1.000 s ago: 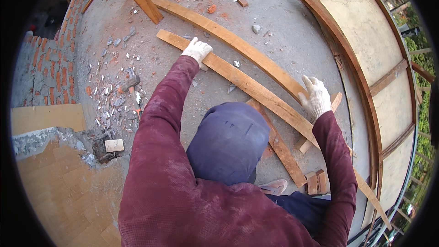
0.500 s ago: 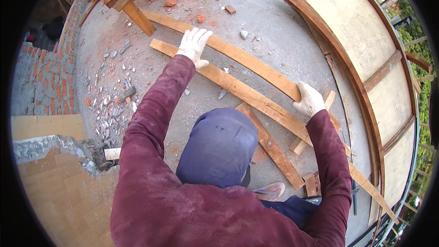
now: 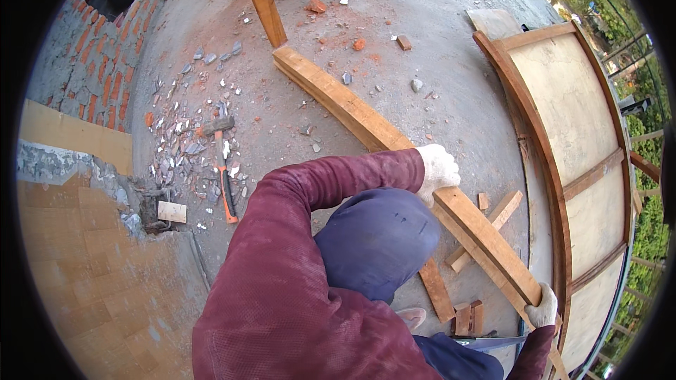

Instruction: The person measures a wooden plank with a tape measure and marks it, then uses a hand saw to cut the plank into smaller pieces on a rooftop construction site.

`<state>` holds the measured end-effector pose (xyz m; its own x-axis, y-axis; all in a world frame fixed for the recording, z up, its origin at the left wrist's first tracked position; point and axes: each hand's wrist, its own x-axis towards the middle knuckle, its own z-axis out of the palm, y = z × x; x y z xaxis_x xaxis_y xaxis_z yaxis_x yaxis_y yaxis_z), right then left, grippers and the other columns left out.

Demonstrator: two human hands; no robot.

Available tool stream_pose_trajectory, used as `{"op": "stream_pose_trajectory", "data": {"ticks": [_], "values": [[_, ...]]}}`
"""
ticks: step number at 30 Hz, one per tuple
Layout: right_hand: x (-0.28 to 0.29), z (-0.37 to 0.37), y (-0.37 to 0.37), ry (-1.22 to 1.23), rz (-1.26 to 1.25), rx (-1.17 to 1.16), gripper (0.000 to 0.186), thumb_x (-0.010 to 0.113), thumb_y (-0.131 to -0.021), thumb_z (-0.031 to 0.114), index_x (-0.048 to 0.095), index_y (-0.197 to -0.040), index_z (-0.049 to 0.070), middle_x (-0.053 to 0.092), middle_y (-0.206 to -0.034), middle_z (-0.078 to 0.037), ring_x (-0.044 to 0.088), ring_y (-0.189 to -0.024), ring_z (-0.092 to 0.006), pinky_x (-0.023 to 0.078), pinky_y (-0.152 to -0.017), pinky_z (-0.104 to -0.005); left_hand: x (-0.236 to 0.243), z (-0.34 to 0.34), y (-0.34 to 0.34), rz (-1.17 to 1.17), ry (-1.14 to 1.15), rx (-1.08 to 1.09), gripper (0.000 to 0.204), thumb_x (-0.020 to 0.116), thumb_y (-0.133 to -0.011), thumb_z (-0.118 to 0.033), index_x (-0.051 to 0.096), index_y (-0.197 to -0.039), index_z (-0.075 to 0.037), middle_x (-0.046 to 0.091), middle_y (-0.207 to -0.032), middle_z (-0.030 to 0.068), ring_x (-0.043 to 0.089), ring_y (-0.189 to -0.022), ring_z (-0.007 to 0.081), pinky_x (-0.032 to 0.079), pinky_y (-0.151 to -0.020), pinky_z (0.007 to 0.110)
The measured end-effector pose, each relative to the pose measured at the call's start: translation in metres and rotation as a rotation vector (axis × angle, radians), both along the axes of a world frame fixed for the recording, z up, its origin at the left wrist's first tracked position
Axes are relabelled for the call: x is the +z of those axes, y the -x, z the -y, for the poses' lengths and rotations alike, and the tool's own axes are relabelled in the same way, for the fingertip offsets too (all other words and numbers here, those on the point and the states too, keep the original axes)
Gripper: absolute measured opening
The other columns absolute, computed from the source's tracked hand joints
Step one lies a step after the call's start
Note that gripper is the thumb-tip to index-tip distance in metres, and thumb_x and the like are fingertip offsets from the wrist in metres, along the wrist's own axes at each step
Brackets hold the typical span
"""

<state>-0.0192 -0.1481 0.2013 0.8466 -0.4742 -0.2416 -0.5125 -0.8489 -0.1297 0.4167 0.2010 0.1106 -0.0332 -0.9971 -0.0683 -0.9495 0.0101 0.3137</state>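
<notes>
A long, slightly curved wooden plank [image 3: 345, 102] lies on the concrete floor, running from the upper middle down to the lower right. My left hand [image 3: 438, 167], in a white glove, is closed over it at about mid-length. Just below that hand a squared plank end [image 3: 465, 214] shows, and that piece runs on to my right hand [image 3: 542, 307], also gloved, which grips its near end. I cannot tell whether this is one plank or two laid together. My knee in blue trousers [image 3: 380, 239] is beside the wood.
A hammer with an orange and black handle [image 3: 224, 169] lies among rubble on the left. A curved wooden formwork panel [image 3: 563, 119] stands at the right. Short offcuts [image 3: 496, 214] and a dark blade [image 3: 486, 341] lie near my feet. A brick wall [image 3: 91, 70] is at the left, trestle legs [image 3: 267, 7] at the top.
Both hands have come in closer to my body; the left hand moved from the far plank end to mid-length. The two separate planks now appear as one line.
</notes>
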Motion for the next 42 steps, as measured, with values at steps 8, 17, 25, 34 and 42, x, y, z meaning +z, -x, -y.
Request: {"op": "stream_pose_trajectory", "data": {"ticks": [8,17,25,34,42], "values": [[-0.065,-0.01,0.002,-0.124,-0.198,-0.051,0.077,0.084,-0.055,0.014,0.062,-0.127,-0.002,0.069,-0.121,-0.026,0.065,-0.117,-0.0422,0.052,-0.103,-0.0446,-0.025,-0.024,-0.004,-0.014,-0.069,0.099,0.063,0.084,-0.069,-0.042,0.067,-0.122,-0.013,0.069,-0.114,0.0149,0.066,-0.112,0.0339,0.051,-0.094,0.048],[-0.08,-0.012,-0.016,-0.04,-0.051,0.017,0.052,0.075,-0.068,0.007,0.064,-0.119,0.004,0.07,-0.107,-0.028,0.066,-0.109,-0.0473,0.054,-0.093,-0.0496,-0.045,-0.015,-0.002,-0.067,-0.128,0.206,0.073,0.084,-0.07,-0.042,0.06,-0.132,-0.013,0.073,-0.112,0.0169,0.071,-0.107,0.0375,0.055,-0.089,0.048],[-0.083,-0.018,-0.008,-0.001,-0.126,-0.049,0.051,0.072,-0.067,0.003,0.064,-0.118,0.004,0.071,-0.104,-0.027,0.067,-0.107,-0.0479,0.053,-0.092,-0.05,-0.056,0.002,0.004,-0.06,-0.188,0.168,0.072,0.087,-0.07,-0.038,0.063,-0.132,-0.012,0.073,-0.117,0.0163,0.071,-0.112,0.0355,0.056,-0.094,0.046],[-0.114,-0.017,0.023,0.039,-0.134,-0.132,0.072,0.081,-0.065,0.006,0.059,-0.134,0.007,0.069,-0.123,-0.024,0.064,-0.118,-0.0429,0.052,-0.103,-0.0499,-0.033,-0.002,0.013,-0.036,-0.227,0.167,0.061,0.087,-0.071,-0.037,0.066,-0.121,-0.008,0.073,-0.117,0.0167,0.07,-0.111,0.0349,0.056,-0.093,0.045],[-0.086,-0.028,-0.035,0.245,-0.135,0.076,0.086,0.081,-0.066,0.003,0.051,-0.147,0.007,0.064,-0.137,-0.02,0.063,-0.124,-0.0357,0.052,-0.105,-0.0423,-0.048,-0.008,0.015,0.122,-0.102,0.274,0.057,0.089,-0.068,-0.042,0.063,-0.109,-0.012,0.07,-0.106,0.0134,0.069,-0.103,0.0338,0.056,-0.089,0.046]]}}
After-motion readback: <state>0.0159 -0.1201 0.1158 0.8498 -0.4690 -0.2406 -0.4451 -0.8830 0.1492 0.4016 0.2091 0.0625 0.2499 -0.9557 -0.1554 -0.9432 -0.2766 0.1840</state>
